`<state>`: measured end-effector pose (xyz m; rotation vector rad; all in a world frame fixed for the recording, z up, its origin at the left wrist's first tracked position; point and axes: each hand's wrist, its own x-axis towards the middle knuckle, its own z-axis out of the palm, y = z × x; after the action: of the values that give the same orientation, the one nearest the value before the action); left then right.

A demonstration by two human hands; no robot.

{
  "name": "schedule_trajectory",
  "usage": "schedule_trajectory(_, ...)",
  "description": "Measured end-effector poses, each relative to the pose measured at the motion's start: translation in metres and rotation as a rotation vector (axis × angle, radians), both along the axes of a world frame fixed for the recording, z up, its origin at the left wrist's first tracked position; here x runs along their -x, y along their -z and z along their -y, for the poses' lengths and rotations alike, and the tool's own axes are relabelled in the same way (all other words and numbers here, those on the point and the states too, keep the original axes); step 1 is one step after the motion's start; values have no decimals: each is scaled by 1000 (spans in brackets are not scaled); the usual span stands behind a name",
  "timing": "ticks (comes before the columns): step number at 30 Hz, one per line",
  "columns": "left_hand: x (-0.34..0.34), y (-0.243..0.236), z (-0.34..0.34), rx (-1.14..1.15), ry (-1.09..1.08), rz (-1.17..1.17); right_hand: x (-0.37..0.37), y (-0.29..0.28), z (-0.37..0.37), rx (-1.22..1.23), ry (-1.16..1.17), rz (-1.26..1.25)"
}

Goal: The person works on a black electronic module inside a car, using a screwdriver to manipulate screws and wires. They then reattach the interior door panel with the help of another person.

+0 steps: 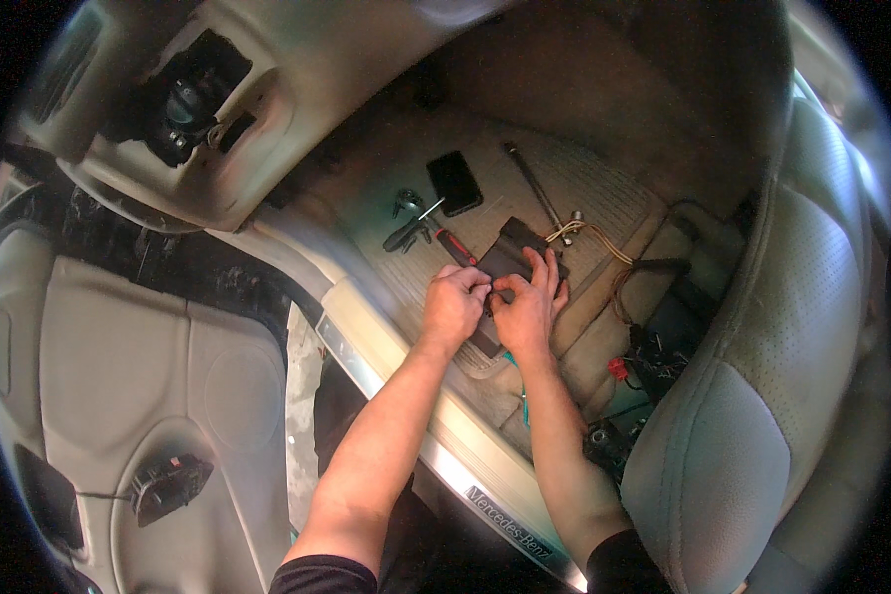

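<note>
At frame centre, left hand point(453, 305) and right hand point(527, 315), fingers bunched, can't tell if gripping, seemingly mid fingertip work at the dark panel point(505, 258), next move calling for steadiness, red-handled screwdriver point(455, 247) just beyond.

Two hands point(452, 307) point(523, 315), one black phone point(454, 184), one red-handled tool point(456, 247) and one seat point(718, 465) show.
</note>
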<state>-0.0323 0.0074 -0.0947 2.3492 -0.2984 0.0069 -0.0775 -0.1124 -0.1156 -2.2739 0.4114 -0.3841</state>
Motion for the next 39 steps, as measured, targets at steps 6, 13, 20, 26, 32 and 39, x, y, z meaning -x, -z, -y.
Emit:
schedule_trajectory(6,-1,3,-2,-31,15,40,-2,3,-1,34,23,6)
schedule_trajectory(13,-3,4,-3,-16,-16,21,-3,3,-2,20,31,6)
schedule_trajectory(20,-2,0,-2,-45,-32,0,-3,5,-1,22,30,7)
schedule_trajectory(26,-4,3,-2,-57,-36,-10,-2,-1,-2,17,24,-4)
schedule_trajectory(32,-1,-5,2,-17,-39,-87,-1,0,-1,21,25,-5)
schedule_trajectory(39,-2,3,-1,-26,47,-13,-1,1,-1,25,12,-23)
